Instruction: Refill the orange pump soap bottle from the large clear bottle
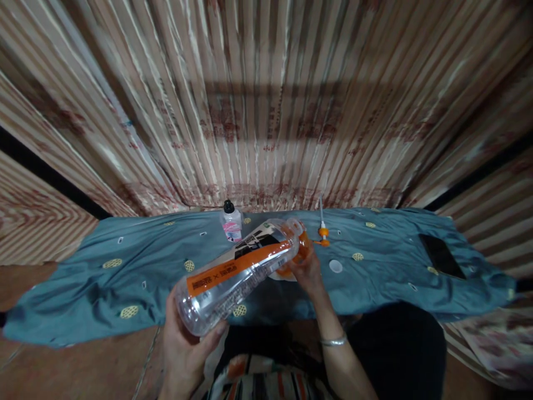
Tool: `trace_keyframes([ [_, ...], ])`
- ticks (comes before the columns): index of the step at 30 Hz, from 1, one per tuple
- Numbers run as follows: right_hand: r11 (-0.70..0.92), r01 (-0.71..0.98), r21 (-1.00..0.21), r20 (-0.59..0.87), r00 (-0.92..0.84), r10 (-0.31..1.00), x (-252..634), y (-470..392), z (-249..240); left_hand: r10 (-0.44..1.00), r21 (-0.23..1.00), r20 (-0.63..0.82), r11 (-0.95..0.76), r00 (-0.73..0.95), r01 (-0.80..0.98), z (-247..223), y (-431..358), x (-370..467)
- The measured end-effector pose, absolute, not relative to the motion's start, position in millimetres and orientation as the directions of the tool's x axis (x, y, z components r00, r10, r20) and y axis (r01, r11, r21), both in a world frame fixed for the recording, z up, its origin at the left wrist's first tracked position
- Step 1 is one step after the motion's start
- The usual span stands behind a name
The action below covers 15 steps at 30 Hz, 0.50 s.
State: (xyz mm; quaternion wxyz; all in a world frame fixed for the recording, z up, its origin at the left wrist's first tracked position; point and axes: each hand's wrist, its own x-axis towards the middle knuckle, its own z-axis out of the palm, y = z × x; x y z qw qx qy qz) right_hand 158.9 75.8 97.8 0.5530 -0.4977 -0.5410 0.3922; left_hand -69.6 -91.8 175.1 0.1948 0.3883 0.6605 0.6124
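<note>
My left hand (187, 339) is closed around the base of a large clear plastic bottle (250, 266) with an orange, white and black label. The bottle leans up to the right, its uncapped neck by my right hand (308, 269). That hand grips an orange bottle (303, 247), partly hidden behind the clear bottle and my fingers. Whether the two bottles' mouths touch, I cannot tell. Just right of my right hand, an orange pump head (323, 233) with a pale tube lies on the cloth, and a white round cap (336, 266) lies nearer me.
A small clear bottle with a black cap (231, 222) and pink label stands toward the back. At the right lies a dark phone (442, 255). A teal patterned cloth (158, 278) covers the table, and striped curtains (266, 111) hang behind it.
</note>
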Motion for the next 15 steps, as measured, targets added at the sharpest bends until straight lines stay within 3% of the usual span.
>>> trace_keyframes([
  [8, 0.203, 0.084, -0.976, 0.212, 0.12, 0.97, 159.6, 76.3, 97.2, 0.735, 0.978, 0.123, 0.023, -0.666, 0.206, 178.9, -92.4, -62.0],
  [15, 0.218, 0.124, -0.968, 0.234, 0.134, 0.963, 159.0, 74.9, 95.0, 0.744, 0.965, 0.146, 0.037, -0.653, 0.259, 170.2, -95.1, -66.0],
])
